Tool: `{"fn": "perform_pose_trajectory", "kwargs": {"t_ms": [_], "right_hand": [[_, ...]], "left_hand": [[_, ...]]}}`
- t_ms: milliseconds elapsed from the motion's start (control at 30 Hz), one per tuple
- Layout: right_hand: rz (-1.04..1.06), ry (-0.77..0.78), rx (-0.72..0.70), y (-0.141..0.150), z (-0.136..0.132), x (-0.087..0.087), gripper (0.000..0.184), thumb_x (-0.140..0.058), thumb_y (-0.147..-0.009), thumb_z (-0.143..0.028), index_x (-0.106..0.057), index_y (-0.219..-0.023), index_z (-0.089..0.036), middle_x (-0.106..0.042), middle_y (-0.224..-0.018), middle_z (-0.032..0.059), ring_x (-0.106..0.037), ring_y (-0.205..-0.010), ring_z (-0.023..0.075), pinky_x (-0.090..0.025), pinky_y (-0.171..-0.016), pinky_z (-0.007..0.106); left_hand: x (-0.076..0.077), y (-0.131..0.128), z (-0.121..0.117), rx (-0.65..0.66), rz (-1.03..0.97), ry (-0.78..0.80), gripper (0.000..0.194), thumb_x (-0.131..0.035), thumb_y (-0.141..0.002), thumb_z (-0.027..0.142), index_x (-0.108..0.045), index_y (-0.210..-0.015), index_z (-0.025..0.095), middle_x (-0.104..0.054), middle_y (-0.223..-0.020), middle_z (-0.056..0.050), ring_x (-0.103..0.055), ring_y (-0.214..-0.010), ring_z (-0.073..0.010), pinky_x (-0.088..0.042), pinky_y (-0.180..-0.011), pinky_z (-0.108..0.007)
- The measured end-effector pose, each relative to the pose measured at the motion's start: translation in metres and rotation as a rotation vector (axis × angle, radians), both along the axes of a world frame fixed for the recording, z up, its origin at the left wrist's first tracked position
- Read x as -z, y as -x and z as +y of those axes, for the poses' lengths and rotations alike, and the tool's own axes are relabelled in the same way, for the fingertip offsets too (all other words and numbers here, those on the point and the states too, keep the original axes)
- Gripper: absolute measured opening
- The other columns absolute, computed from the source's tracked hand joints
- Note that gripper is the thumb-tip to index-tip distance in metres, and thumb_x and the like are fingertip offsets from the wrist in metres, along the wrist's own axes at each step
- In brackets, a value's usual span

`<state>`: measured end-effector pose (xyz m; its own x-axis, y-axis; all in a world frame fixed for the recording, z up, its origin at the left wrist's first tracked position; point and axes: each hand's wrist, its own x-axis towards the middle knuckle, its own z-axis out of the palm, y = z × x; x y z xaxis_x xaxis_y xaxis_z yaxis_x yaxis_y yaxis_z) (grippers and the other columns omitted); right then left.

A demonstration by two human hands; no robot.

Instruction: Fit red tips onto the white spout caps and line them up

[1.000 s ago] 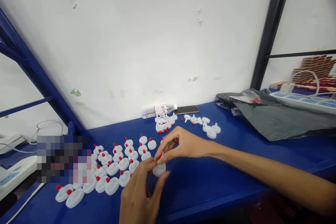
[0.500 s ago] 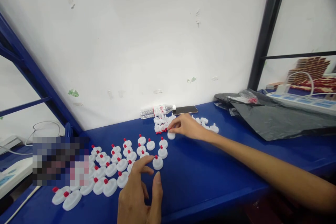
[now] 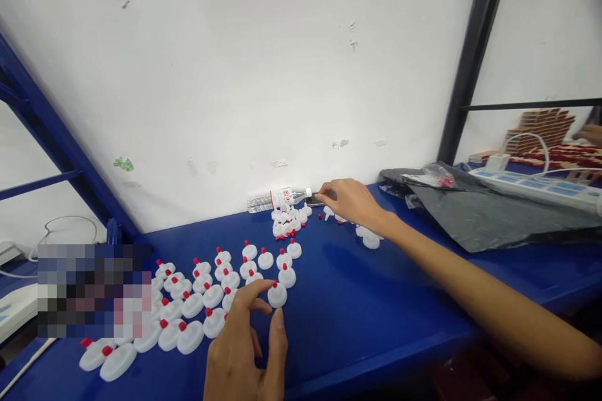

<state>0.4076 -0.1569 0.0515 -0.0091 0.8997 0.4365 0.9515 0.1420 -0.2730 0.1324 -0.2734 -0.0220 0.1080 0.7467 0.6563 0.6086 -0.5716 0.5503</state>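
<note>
My left hand [image 3: 247, 341] is open, thumb and index finger apart, beside a white round nozzle cap [image 3: 277, 296] with a red tip. The index fingertip is close to that tip; whether it touches is unclear. Further back, my right hand [image 3: 352, 200] has thumb and index finger pinched together over the phone; anything between them is too small to make out. Below it lie loose white caps [image 3: 370, 240] and small red tips. Left of it is a pile of white nozzle pieces [image 3: 286, 219]. Many red-tipped caps [image 3: 192, 305] stand in rows at the left.
A clear plastic bottle [image 3: 277, 200] lies against the wall beside a dark phone [image 3: 314, 199], partly covered by my right hand. A grey plastic bag [image 3: 475, 219] and a power strip [image 3: 540, 183] are at the right. Another person's hand [image 3: 590, 133] shows at the far right edge.
My right hand has moved back and right, away from a white cap that now stands red-tipped in front of the pile. My left hand keeps its pose. The view has shifted slightly.
</note>
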Motion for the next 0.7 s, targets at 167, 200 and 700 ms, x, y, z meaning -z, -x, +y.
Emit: {"fn": "perform_pose_trajectory", "kwargs": {"t_ms": [167, 200, 700], "right_hand": [[-0.105, 0.118, 0.137, -0.018, 0.008, 0.008, 0.016, -0.068, -0.092, -0.028, -0.078, -0.094, -0.016, -0.077, -0.091, 0.0132, -0.069, -0.080, 0.0246, -0.042, -0.066, 0.029], [-0.121, 0.138, 0.145, -0.019, 0.010, 0.011, 0.013, -0.068, -0.091, -0.023, -0.078, -0.092, -0.016, -0.077, -0.091, 0.0133, -0.070, -0.080, 0.0241, -0.042, -0.065, 0.028], [-0.106, 0.143, 0.116, -0.033, 0.012, 0.006, 0.031, -0.054, -0.088, -0.004, -0.075, -0.107, -0.016, -0.078, -0.099, 0.0101, -0.069, -0.085, 0.0190, -0.042, -0.066, 0.024]], "left_hand": [[0.000, 0.000, 0.001, 0.007, 0.013, -0.006, 0.029, -0.049, -0.099, 0.040, -0.057, -0.123, 0.027, -0.063, -0.087, 0.003, -0.047, -0.042, -0.0081, -0.046, -0.043, -0.024], [0.000, 0.000, 0.001, 0.007, 0.009, -0.004, 0.028, -0.049, -0.099, 0.040, -0.057, -0.123, 0.027, -0.062, -0.087, 0.003, -0.047, -0.042, -0.0083, -0.045, -0.042, -0.024], [0.001, -0.001, 0.002, 0.027, 0.030, -0.014, 0.025, -0.049, -0.099, 0.038, -0.058, -0.121, 0.028, -0.063, -0.081, 0.005, -0.047, -0.041, -0.0088, -0.044, -0.041, -0.024]]}}
